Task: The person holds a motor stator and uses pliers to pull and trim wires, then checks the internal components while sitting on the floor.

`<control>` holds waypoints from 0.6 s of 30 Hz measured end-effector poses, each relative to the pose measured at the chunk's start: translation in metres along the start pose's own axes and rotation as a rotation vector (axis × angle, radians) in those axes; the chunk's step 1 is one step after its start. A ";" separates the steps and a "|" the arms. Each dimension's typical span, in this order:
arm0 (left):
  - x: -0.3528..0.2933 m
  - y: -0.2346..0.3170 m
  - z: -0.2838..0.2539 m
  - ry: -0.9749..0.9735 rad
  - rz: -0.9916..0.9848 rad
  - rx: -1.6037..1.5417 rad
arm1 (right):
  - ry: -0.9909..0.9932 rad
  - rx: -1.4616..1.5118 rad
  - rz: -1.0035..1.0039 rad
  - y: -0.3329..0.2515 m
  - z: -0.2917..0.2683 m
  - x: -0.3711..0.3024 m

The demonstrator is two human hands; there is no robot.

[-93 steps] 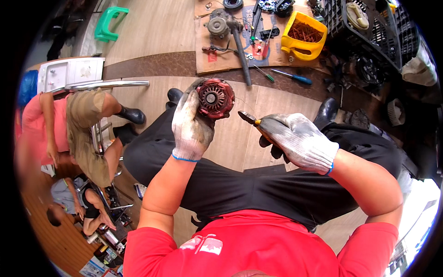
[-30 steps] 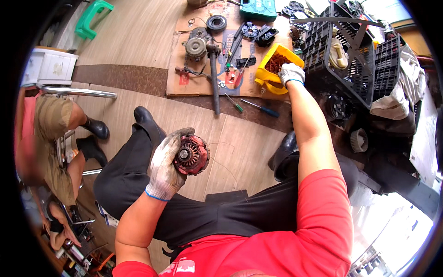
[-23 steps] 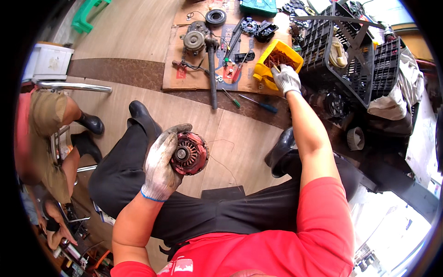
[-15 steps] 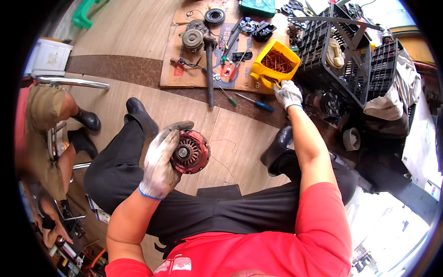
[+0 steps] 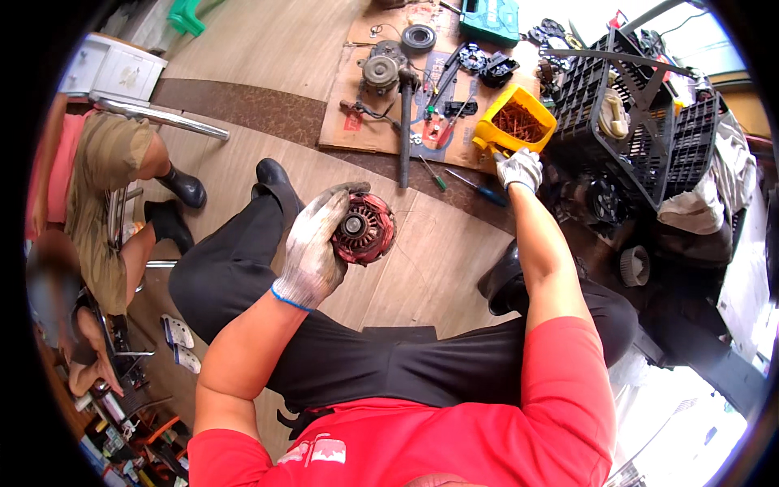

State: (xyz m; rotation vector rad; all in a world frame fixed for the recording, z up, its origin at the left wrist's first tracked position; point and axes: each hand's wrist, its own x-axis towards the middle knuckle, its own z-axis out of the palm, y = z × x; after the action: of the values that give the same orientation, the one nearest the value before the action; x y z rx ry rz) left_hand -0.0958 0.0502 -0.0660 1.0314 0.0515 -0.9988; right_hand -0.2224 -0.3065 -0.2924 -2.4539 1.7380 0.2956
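Observation:
My gloved left hand [image 5: 315,247] grips a round electric motor part [image 5: 364,228] over the floor between my knees. The part has a red, ridged housing, a ring of windings and a metal shaft end at its centre; thin loose wire trails near it. To the right, my gloved right hand [image 5: 520,169] is at the near side of a yellow cut-open container [image 5: 488,130] with brown-copper wire scraps [image 5: 521,123] inside. Its fingers look bent closed; what they hold is hidden. A blue-handled screwdriver [image 5: 492,195] and a green-handled screwdriver [image 5: 439,183] lie left of this hand.
A cardboard sheet [image 5: 341,122] bears a gear motor [image 5: 381,71], a bar [image 5: 405,146], a black ring [image 5: 419,37] and a teal case [image 5: 490,20]. Black crates [image 5: 580,105] stand at right. Another person's leg [image 5: 150,154] and a chair rail [image 5: 174,122] are at left.
The whole view has shifted, moving the scene rightward. My left hand has raised the motor part slightly away from me. My right hand has moved left along the yellow container's near side.

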 end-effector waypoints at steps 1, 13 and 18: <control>-0.001 0.000 -0.001 0.004 0.015 -0.001 | 0.018 -0.007 -0.003 -0.003 -0.010 -0.007; -0.007 -0.004 0.007 -0.229 0.359 0.565 | -0.428 0.876 -0.774 -0.035 -0.278 -0.149; -0.006 0.002 0.036 -0.240 -0.107 0.092 | -0.645 0.800 -0.918 -0.006 -0.256 -0.212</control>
State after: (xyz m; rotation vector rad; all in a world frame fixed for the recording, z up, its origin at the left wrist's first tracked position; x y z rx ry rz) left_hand -0.1119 0.0288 -0.0417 0.9936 -0.1392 -1.2256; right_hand -0.2619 -0.1629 0.0047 -1.9296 0.2787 0.1870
